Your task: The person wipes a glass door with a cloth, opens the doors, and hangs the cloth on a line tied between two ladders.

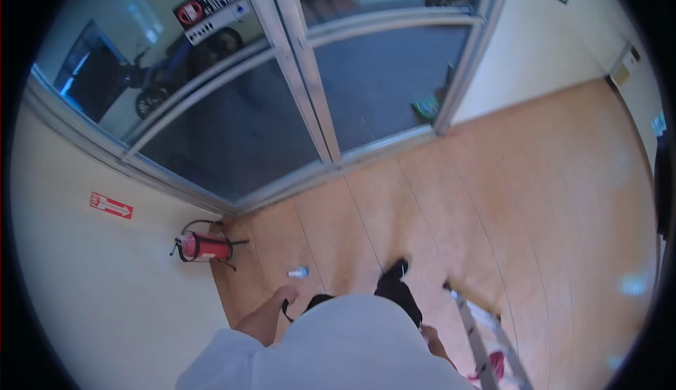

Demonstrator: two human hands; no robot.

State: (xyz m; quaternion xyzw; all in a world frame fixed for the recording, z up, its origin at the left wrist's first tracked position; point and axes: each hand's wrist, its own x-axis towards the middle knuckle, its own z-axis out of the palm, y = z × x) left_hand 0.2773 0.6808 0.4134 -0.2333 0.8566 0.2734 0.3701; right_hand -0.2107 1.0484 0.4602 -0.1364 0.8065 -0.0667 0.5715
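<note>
White shirt (338,344), loose short sleeves (222,353); black trousers (398,297); dark shoe (398,269); hands (286,294) gloveless.

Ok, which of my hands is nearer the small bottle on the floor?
Your left hand: it shows close to the bottle, while your right hand is farther off, nearer the ladder.

A fire extinguisher (205,247) stands near a red arrow sign (111,205) inside metal-framed glass doors (304,66) bearing a prohibition sign (208,3), at what appears to be a shop or office entrance.
</note>
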